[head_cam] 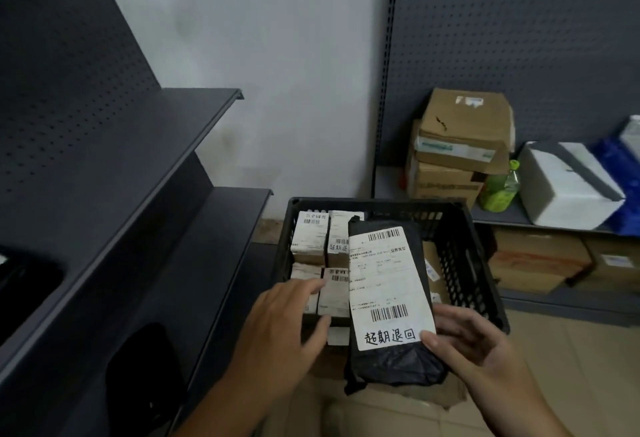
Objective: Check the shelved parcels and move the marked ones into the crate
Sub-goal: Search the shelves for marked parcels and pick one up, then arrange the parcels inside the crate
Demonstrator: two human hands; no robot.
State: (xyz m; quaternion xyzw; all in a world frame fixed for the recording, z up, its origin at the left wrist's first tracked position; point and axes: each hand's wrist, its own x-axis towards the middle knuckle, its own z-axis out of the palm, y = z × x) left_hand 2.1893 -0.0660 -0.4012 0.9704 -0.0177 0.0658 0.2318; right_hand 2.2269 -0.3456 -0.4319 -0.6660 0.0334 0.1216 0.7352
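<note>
My right hand (474, 346) grips a black plastic parcel (394, 364) by its lower right corner, thumb on its white shipping label with handwritten marks at the bottom. The parcel hangs tilted over the near edge of a black slatted crate (460, 249). Inside the crate stand several small white labelled boxes (311, 237). My left hand (280, 329) reaches over the crate's near left corner, fingers straight, fingertips close to one small box; I cannot tell whether they touch it.
Dark grey shelves (194, 131) run along the left, with a black parcel (20, 280) at the far left edge. On the right shelf sit stacked cardboard boxes (460, 145), a green bottle (502, 187), a white foam box (568, 187) and blue bags (620, 173).
</note>
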